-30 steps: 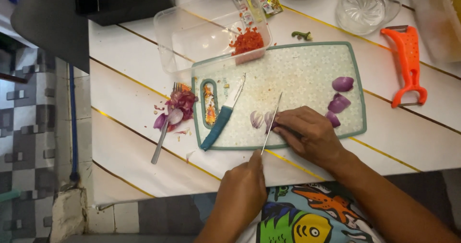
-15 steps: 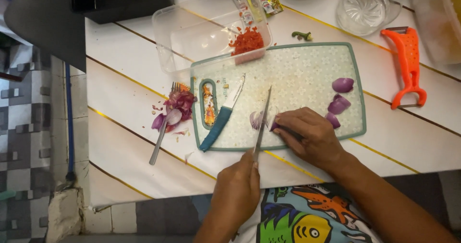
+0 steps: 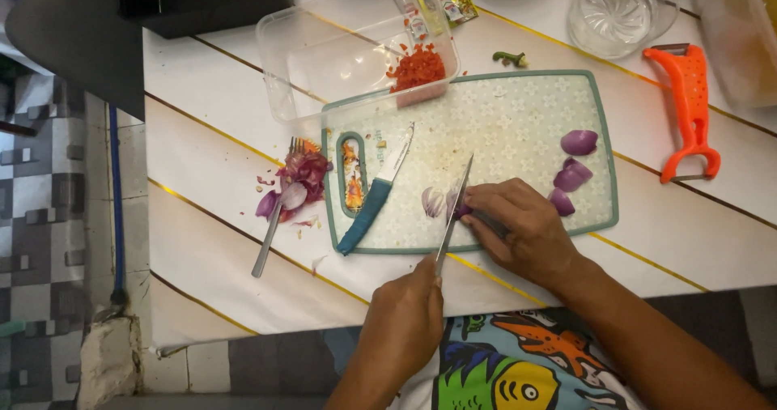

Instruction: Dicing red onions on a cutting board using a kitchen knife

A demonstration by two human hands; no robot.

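Note:
My left hand (image 3: 409,317) grips the handle of a thin knife (image 3: 455,208), whose blade rests across a purple shallot piece on the teal-rimmed cutting board (image 3: 502,127). My right hand (image 3: 518,228) presses down on that piece just right of the blade and covers most of it. Cut shallot slices (image 3: 433,202) lie left of the blade. Peeled shallot halves (image 3: 579,142) wait at the board's right end. A second knife with a teal handle (image 3: 374,203) lies on the board's left side.
A fork (image 3: 271,232) and shallot peels (image 3: 301,171) sit left of the board. A clear plastic container (image 3: 340,54) with chopped red chilli (image 3: 417,68) overlaps the board's far edge. An orange peeler (image 3: 688,110) and a glass dish (image 3: 615,9) are at the far right.
The knife blade has shifted slightly back and forth across the shallot piece under my right hand. Everything else stays where it was.

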